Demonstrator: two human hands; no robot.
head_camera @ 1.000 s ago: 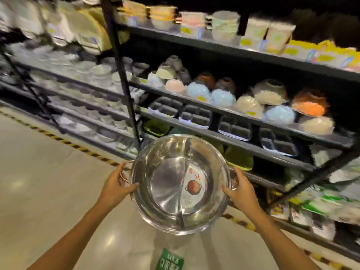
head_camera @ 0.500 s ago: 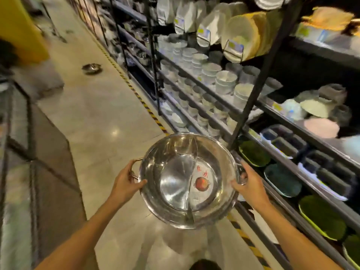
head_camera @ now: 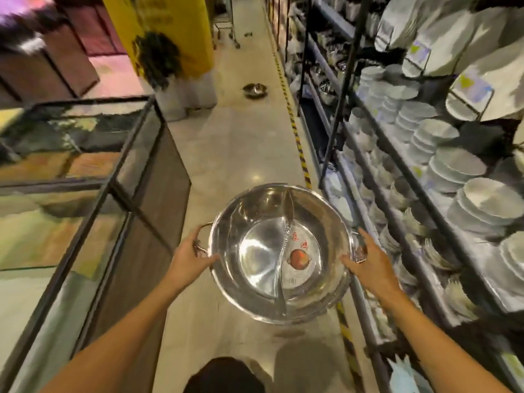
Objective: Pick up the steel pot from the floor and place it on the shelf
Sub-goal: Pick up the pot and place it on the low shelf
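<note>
Both hands on the steel pot, carried above the aisle floor!

Left hand (head_camera: 189, 258) is wrapped round the left handle, right hand (head_camera: 368, 260) clasps the right one, and the steel pot (head_camera: 280, 252) hangs level between them. Inside the pot, a curved divider and a label. Right of the pot, the shelf (head_camera: 397, 154) of white plates; far beyond the pot, a second pot (head_camera: 255, 90) on the floor (head_camera: 241, 143).

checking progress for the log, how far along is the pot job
Done: the steel pot is off the floor, held level over the aisle. In hand: left hand and right hand grip its two side handles. Left: setting it on the shelf at the right; it is not there yet.
</note>
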